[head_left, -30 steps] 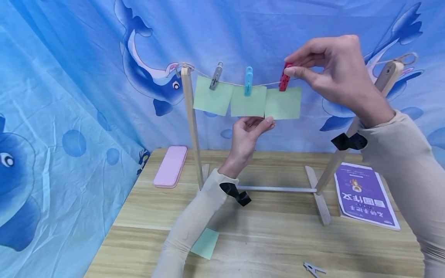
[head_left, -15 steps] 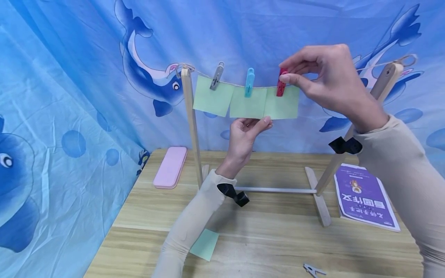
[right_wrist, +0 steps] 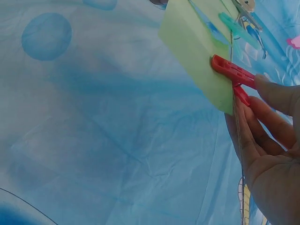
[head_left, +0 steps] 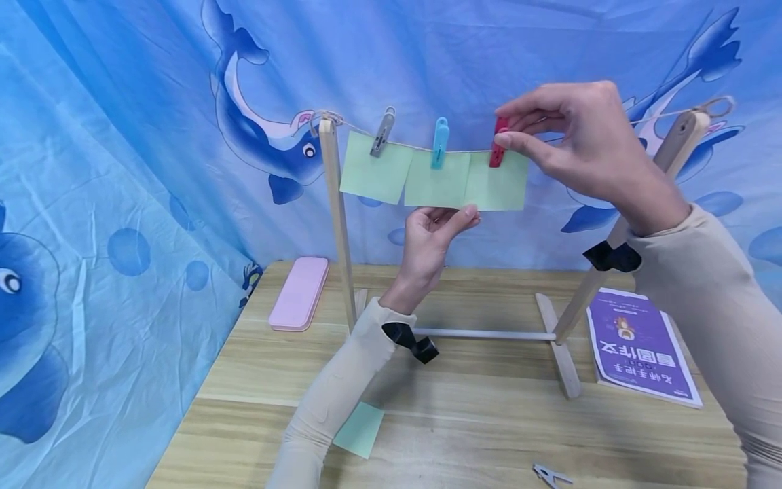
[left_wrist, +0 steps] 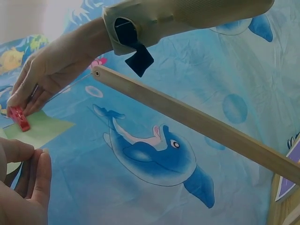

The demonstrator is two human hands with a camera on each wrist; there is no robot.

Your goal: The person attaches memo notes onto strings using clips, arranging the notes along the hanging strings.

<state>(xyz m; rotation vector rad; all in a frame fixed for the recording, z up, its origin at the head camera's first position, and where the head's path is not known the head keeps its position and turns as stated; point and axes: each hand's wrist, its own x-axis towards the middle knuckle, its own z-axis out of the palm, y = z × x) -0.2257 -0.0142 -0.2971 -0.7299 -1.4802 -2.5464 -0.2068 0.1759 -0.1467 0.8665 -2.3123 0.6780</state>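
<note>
Three pale green paper sheets hang side by side along a twine (head_left: 470, 151) in the head view. On the left sheet (head_left: 375, 178) sits a grey clothespin (head_left: 383, 132), and a blue clothespin (head_left: 440, 142) is on the middle sheet (head_left: 435, 187). My right hand (head_left: 589, 139) pinches a red clothespin (head_left: 497, 146) between thumb and fingers; its jaws are over the top edge of the right sheet (head_left: 504, 187) and the twine. My left hand (head_left: 430, 241) pinches the lower edge where the middle and right sheets meet, fingers behind the paper.
The twine is tied between two wooden posts (head_left: 338, 224), joined low by a white rod (head_left: 482, 333). On the table (head_left: 476, 435) are a pink case (head_left: 300, 293), a purple book (head_left: 641, 346), a loose green sheet (head_left: 360, 429) and a grey clothespin (head_left: 552, 475).
My right hand has come down slightly, bringing the red clothespin lower onto the right sheet and more upright. My left hand has barely moved and still pinches the paper.
</note>
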